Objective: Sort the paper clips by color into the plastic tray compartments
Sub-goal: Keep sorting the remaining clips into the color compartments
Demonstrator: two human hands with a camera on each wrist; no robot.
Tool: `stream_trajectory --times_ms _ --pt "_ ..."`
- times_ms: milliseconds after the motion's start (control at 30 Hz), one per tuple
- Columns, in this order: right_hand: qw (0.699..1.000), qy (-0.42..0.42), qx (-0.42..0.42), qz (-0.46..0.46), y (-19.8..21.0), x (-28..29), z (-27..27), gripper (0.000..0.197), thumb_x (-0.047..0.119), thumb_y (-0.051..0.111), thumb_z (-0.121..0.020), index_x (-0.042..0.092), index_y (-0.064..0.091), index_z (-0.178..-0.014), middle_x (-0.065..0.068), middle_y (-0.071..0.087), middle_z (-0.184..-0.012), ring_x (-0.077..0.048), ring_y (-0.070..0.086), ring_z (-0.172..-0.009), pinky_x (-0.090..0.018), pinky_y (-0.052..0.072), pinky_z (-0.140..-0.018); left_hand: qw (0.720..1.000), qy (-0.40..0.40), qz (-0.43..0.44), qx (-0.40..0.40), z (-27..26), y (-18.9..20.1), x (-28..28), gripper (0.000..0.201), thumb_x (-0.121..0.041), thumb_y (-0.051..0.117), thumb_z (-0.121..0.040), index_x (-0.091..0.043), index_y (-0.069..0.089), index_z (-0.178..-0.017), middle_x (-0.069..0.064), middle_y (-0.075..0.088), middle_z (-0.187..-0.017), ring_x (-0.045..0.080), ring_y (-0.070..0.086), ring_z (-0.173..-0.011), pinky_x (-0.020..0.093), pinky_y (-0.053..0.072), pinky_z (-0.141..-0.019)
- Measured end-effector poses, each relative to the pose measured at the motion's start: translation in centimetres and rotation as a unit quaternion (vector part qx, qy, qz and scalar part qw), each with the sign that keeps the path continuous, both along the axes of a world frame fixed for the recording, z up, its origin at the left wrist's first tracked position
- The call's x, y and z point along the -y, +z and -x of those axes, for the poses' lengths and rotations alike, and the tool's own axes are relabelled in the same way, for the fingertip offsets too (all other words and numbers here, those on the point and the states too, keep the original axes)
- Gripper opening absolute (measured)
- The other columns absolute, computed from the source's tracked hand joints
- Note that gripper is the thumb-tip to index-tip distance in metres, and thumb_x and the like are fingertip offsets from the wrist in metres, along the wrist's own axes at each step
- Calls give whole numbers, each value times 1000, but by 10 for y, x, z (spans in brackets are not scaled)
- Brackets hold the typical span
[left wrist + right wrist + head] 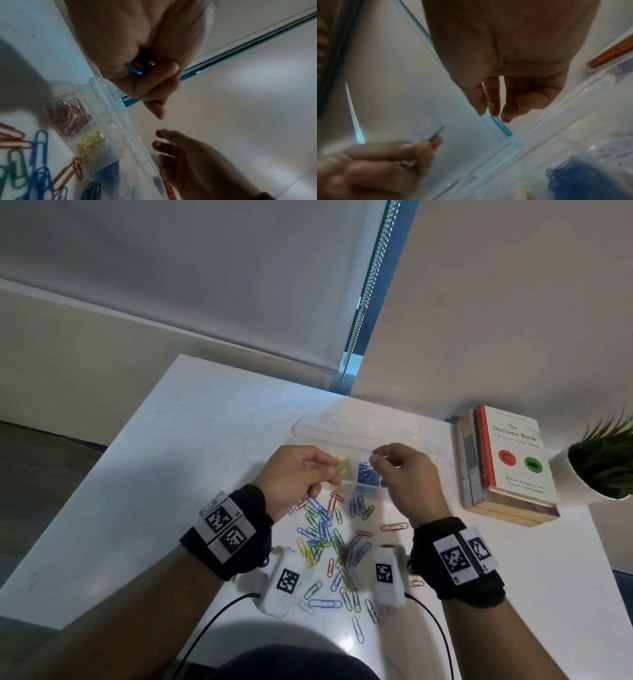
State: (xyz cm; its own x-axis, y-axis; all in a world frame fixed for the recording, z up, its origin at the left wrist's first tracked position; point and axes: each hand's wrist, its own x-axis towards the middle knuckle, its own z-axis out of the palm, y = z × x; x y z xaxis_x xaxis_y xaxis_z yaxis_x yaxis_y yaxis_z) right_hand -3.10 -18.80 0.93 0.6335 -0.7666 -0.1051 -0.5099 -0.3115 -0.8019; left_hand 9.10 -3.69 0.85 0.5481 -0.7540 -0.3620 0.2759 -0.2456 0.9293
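Observation:
A clear plastic tray (368, 492) lies open on the white table, with yellow clips (342, 466) and blue clips (365, 474) in neighbouring compartments. The left wrist view also shows a red-clip compartment (68, 119) beside the yellow one (91, 143). My left hand (330, 471) hovers over the yellow compartment, curled round blue and orange clips (137, 68) and pinching a dark green clip (436, 133) at its fingertips. My right hand (378, 461) hangs over the blue compartment, fingers (492, 102) loosely curled and holding nothing. Several mixed loose clips (329, 539) lie on the table in front of the tray.
A stack of books (510, 463) and a potted plant (603, 460) stand to the right of the tray. The tray's clear lid (342, 428) lies open behind it. The table's left edge (102, 474) runs diagonally. A window blind chain (363, 302) hangs beyond.

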Motion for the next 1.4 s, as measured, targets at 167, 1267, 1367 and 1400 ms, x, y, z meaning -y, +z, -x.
stream_trajectory --times_ms 167,1267,1367,1400 --pt "983 96 53 -144 4 -39 5 3 9 66 -86 7 65 -85 -2 58 -60 -14 52 -52 -27 44 -50 999 -43 -24 9 6 -10 -2 10 0 60 -90 1 65 -99 9 71 -74 9 43 -41 17 29 -38" --pt "980 118 94 -130 33 -54 1 10 1 68 -81 9 65 -85 -5 59 -61 -13 54 -53 -26 45 -56 891 95 189 -401 11 8 8 18 -12 46 -82 -2 56 -93 18 66 -89 28 70 -74 36 47 -87" --pt "977 80 120 -157 36 -47 7 6 1 67 -84 6 66 -87 -3 59 -60 -13 53 -52 -23 45 -53 921 22 141 -362 15 4 3 20 -21 54 -79 -4 60 -87 15 69 -89 19 65 -70 26 50 -69" --pt "976 73 124 -165 36 -45 8 6 1 66 -84 4 66 -89 -3 60 -60 -12 53 -52 -24 46 -53 929 10 131 -346 16 2 2 22 -24 57 -81 -4 61 -87 13 68 -86 17 62 -68 23 50 -62"
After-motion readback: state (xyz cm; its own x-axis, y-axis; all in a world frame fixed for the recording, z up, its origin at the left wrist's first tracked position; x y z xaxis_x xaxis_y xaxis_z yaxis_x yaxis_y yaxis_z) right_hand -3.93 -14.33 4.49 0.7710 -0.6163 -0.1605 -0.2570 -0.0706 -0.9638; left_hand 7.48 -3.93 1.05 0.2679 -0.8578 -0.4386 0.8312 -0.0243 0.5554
